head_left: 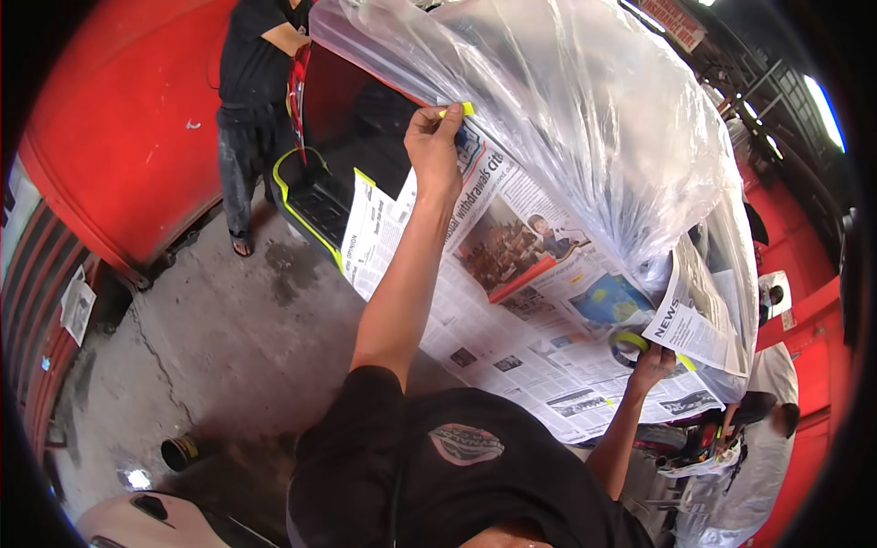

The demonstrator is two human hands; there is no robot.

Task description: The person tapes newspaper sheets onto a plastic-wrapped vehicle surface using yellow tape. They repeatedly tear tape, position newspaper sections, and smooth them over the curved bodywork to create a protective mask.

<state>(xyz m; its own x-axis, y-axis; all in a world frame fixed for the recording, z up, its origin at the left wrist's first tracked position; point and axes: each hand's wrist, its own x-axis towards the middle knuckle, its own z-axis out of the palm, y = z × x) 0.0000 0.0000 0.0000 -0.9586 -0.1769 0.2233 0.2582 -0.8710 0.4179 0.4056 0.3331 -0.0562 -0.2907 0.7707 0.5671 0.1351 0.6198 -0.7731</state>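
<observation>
Masking job: newspaper (530, 301) and clear plastic sheet (585, 119) over a red vehicle (338, 87).

Plastic sheet hangs just past the left hand's (434, 151) fingers; newspaper lies under the palm. Another person in black stands beyond, by the red wall (128, 119). Left arm stretched forward and up, fingers pinched shut on a strip of yellow tape (461, 110) at the paper's top edge. Right hand (650, 363) low, pressed on the newspaper, yellow tape roll (628, 344) just beside its fingers; grip can't be made out.
</observation>
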